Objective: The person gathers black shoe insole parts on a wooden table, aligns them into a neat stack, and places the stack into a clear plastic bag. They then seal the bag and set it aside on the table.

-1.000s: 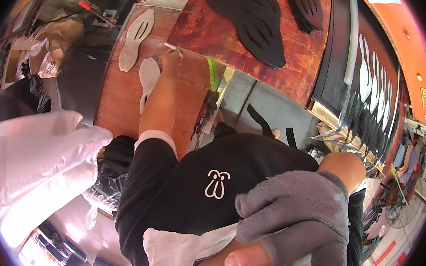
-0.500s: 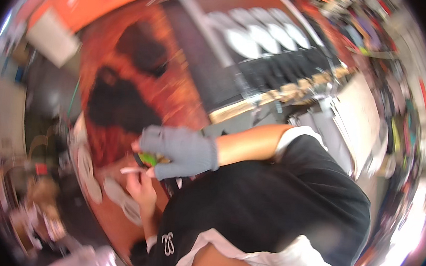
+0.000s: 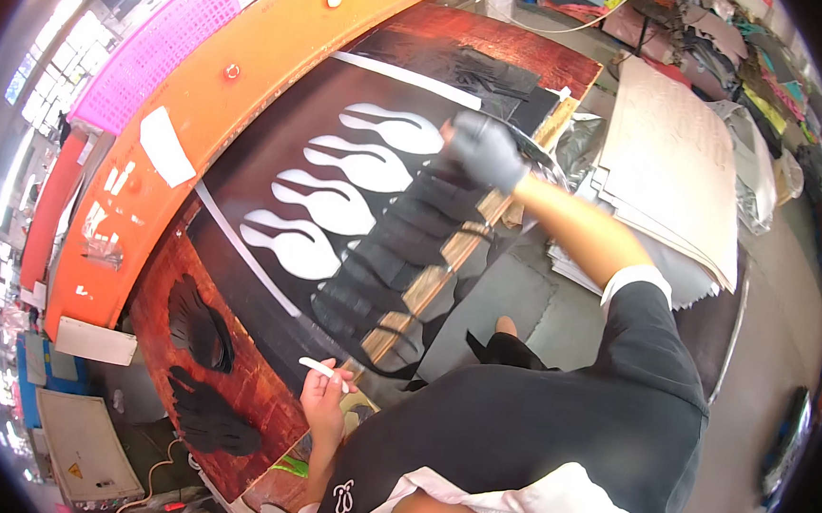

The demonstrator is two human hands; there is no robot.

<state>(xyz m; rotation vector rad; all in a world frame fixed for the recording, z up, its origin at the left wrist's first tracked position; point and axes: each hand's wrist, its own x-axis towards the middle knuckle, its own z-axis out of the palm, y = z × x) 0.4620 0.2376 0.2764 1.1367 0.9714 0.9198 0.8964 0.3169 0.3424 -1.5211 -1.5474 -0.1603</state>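
Observation:
My left hand, bare, is closed round a thin white stick near the front edge of the table. My right hand, in a grey fingerless glove, reaches over the far right end of a row of dark, strap-like pieces. Motion blurs its fingers, so whether they grip anything cannot be made out. Left of that row, several white, forked, rounded shapes lie in line on a black sheet. White strips run along two sides of the sheet.
An orange machine beam spans the far side, with a pink basket on top. Stacks of black cut pieces lie on the worn red board at left. Large pale sheets are piled at right.
My right hand has left my left hand's side and moved away to the far right end of the dark pieces. The view has turned. My left hand still holds the white stick.

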